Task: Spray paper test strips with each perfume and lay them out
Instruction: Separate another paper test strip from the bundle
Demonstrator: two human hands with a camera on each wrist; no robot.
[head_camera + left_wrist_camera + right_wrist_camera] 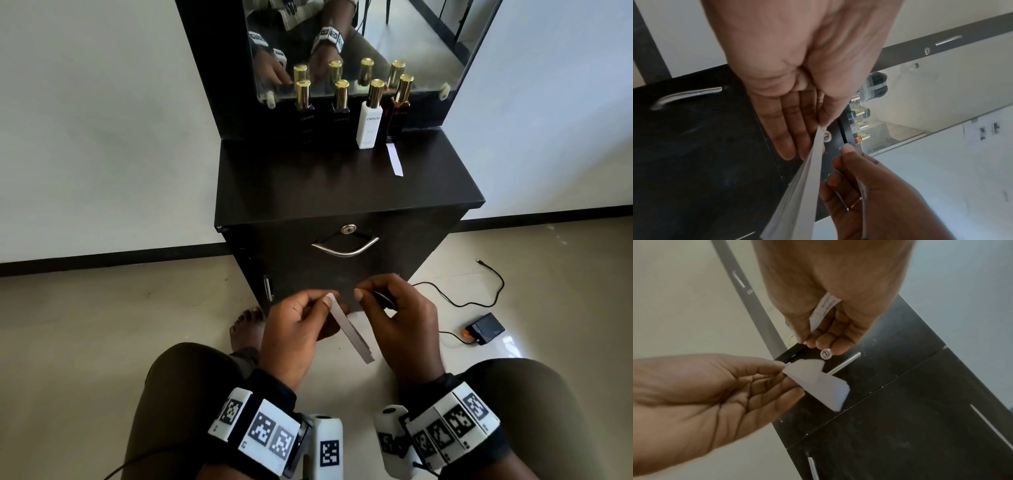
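Nearest, the left hand (294,322) pinches a sheaf of paper strips (349,330) while the right hand (400,311) pinches one strip (823,310) apart, seemingly picking the next to spray; beyond, on the bench (291,181), one laid strip (394,159) fronts the perfume bottles (368,116).

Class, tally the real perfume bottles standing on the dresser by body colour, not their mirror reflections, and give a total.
Black bottles: 2
White bottle: 1
Amber bottle: 1
Total: 4
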